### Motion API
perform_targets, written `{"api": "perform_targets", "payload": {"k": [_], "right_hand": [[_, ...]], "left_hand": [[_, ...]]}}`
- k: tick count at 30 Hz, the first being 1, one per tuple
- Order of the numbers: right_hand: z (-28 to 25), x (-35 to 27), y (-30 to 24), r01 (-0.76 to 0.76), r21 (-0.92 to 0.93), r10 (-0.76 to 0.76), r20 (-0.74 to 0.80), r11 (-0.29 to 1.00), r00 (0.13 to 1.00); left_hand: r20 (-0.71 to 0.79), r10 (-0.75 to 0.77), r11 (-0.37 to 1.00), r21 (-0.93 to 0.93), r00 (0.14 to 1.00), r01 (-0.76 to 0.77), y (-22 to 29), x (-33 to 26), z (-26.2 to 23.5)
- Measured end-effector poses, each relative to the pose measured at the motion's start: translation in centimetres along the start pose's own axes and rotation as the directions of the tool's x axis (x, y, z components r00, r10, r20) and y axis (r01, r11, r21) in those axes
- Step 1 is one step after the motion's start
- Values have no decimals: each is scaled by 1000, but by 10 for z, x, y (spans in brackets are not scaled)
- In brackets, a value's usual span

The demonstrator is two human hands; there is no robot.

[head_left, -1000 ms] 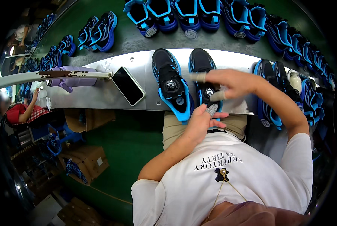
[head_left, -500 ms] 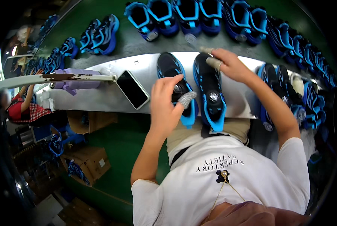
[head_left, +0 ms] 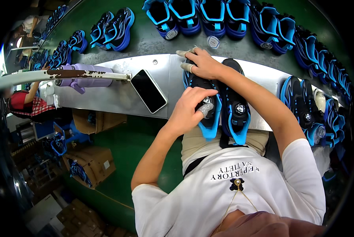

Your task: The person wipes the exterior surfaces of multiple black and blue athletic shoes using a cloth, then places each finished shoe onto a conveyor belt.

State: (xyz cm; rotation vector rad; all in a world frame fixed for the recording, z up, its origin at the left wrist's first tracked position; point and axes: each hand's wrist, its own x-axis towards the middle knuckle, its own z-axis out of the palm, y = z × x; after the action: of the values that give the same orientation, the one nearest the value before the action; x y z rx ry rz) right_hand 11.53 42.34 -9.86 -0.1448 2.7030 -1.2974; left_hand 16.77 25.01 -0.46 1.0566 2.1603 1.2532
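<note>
A pair of black sneakers with blue trim lies side by side on the metal bench edge, toes pointing away from me. My left hand (head_left: 189,110) is curled at the left sneaker (head_left: 202,83), thumb and forefinger on either side of its round lacing dial (head_left: 207,100). A grey wrap covers that thumb. Across the same sneaker's toe rests my right hand (head_left: 204,65), its fingers apart and some tips covered by pale finger cots. Beneath my right forearm is the right sneaker (head_left: 235,91), partly hidden; its dial (head_left: 239,108) shows.
A phone (head_left: 148,91) and a lilac bottle (head_left: 90,75) lie left on the metal surface (head_left: 117,98), with a chipped white bar (head_left: 34,77) over the bottle. Several matching sneakers (head_left: 212,15) line the green table; more (head_left: 303,106) stand right. A person (head_left: 30,102) is at far left.
My right hand has moved left from the right sneaker's toe to the left sneaker's toe. The left hand stays at the left sneaker's dial. The whole view has shifted slightly.
</note>
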Motion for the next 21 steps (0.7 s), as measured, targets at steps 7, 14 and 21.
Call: {"api": "perform_targets", "payload": {"k": [7, 14, 21], "right_hand": [[-1, 1, 0, 29, -106, -35, -54, 994, 998], [0, 1, 1, 23, -59, -26, -41, 998, 999], [-2, 0, 2, 38, -25, -39, -46, 999, 998]], "left_hand": [[158, 8, 998, -55, 987, 1, -7, 6, -12], [157, -122, 973, -176, 980, 149, -9, 3, -9], [-99, -164, 982, 78, 982, 172, 3, 4, 5]]}}
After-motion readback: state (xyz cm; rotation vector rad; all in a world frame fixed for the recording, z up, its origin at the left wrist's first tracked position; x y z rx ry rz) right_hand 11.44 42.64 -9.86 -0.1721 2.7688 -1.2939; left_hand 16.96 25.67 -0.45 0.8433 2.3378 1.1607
